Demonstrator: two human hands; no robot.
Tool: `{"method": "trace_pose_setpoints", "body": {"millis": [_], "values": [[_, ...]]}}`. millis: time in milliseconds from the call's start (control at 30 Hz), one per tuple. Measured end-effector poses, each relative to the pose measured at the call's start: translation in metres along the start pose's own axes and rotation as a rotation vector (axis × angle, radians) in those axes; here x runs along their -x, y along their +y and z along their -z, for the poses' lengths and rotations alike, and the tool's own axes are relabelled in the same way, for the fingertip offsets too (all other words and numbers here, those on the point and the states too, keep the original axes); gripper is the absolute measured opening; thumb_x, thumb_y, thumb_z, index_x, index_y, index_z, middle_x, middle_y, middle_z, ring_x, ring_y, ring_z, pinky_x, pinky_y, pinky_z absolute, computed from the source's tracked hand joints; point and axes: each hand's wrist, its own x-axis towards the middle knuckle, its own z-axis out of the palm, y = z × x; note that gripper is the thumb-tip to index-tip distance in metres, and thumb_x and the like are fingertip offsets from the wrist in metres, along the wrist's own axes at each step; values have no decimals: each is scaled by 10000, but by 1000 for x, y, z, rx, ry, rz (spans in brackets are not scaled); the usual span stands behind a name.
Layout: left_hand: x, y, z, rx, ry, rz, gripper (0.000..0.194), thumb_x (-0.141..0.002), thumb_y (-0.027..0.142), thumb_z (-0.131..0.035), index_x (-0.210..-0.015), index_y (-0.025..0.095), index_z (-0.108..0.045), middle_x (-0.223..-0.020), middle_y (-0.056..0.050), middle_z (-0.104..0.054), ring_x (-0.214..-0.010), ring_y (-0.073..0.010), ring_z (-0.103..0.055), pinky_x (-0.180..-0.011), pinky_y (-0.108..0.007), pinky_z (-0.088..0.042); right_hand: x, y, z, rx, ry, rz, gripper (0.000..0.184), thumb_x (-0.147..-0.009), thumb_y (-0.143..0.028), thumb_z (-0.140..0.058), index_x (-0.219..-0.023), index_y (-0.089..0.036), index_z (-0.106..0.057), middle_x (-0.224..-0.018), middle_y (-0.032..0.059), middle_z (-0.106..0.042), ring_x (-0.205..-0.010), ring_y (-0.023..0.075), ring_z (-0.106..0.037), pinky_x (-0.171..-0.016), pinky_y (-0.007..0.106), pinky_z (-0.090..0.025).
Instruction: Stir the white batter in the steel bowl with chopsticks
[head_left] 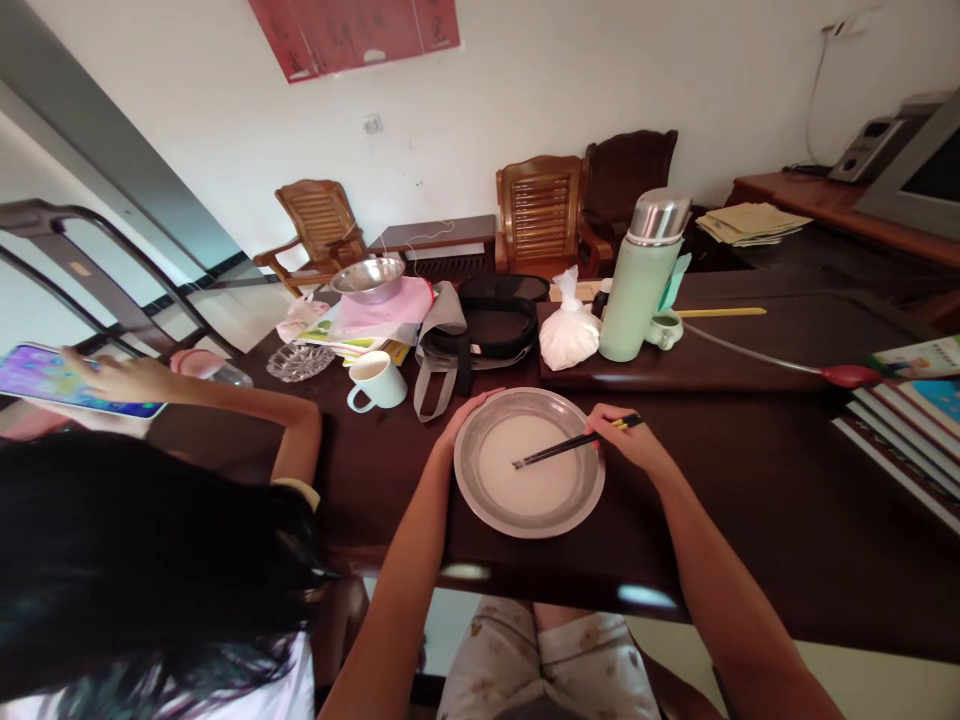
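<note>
Right fingers (604, 420) pinch the chopsticks (561, 447); left fingers (480, 402), partly curled, hold the bowl (529, 529) between them on the bench (750, 460). Brace its rim, guiding the tips gently through the pale liquid (514, 492).

Wooden chairs (541, 205) stand before a white wall (457, 120)

Left arm (401, 570): yours slants up and right from the bottom edge, left of centre.
Left grip (459, 422): you have it stretched forward near mid-frame, partly hidden.
Right arm (716, 575): yours slants up and left from the lower right.
Right grip (628, 438): you have it curled into a pinch, right of centre.
</note>
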Motion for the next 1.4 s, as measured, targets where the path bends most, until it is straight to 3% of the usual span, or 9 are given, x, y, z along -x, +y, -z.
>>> {"method": "trace_pose_setpoints", "body": {"millis": [67,200,367,533,700,900,1067,1233,1400], "values": [[-1,0,1,-2,-5,-4,431,-845,320,-555,-1231,140,-619,-1166,-88,-655,-1173,-293,-533,-1054,-396,-315,0,-1,-1,43,-9,12,243,-865,-347,-553,-701,-185,-629,-615,3,-604,-584,143,-537,-564,259,-392],[-2,0,0,-13,4,-13,431,-840,304,-553,-1231,138,-619,-1167,-84,-655,-1190,-290,-522,-1062,-393,-311,0,-1,2,18,118,21,271,-882,-344,-530,-674,-187,-606,-580,-5,-592,-585,144,-551,-606,265,-412],[0,3,-4,-22,21,-7,421,-836,306,-557,-1213,135,-632,-1160,-87,-658,-1198,-292,-517,-1064,-387,-315,0,-1,-2,41,-18,32,245,-869,-339,-548,-696,-187,-633,-619,-4,-598,-601,144,-550,-588,260,-395],[2,3,-6,-37,25,-19,415,-831,310,-568,-1195,126,-643,-1147,-94,-663,-1198,-299,-517,-1071,-394,-306,0,0,0,14,100,29,280,-883,-352,-531,-670,-185,-606,-589,-6,-588,-584,142,-553,-603,262,-410],[1,2,-4,-8,8,-6,407,-834,311,-567,-1193,135,-642,-1168,-87,-654,-1205,-289,-511,-1072,-389,-307,0,-2,-3,37,-40,43,255,-876,-345,-538,-701,-184,-629,-616,-1,-592,-598,144,-544,-580,259,-394],[1,2,-3,-8,21,-8,400,-826,299,-578,-1182,133,-650,-1159,-88,-658,-1206,-299,-509,-1068,-399,-311,1,-2,0,-16,76,48,307,-892,-364,-515,-659,-184,-602,-602,0,-558,-569,141,-543,-588,272,-414],[2,3,-5,-16,11,-14,425,-828,310,-579,-1211,135,-632,-1161,-90,-657,-1210,-296,-507,-1075,-390,-300,0,-2,-3,95,-33,77,249,-869,-353,-546,-702,-191,-635,-658,13,-593,-639,160,-556,-612,278,-419],[1,3,-5,-31,6,-21,426,-819,309,-583,-1201,128,-637,-1167,-92,-654,-1213,-300,-502,-1083,-396,-283,1,-2,2,19,111,47,293,-888,-369,-524,-670,-189,-603,-616,1,-569,-590,147,-554,-612,277,-423],[0,2,-3,-21,13,-8,435,-823,318,-578,-1213,133,-628,-1169,-91,-653,-1212,-298,-502,-1079,-400,-285,0,-2,0,44,-32,77,287,-884,-353,-529,-673,-186,-630,-654,9,-564,-623,149,-547,-613,273,-414]]}}
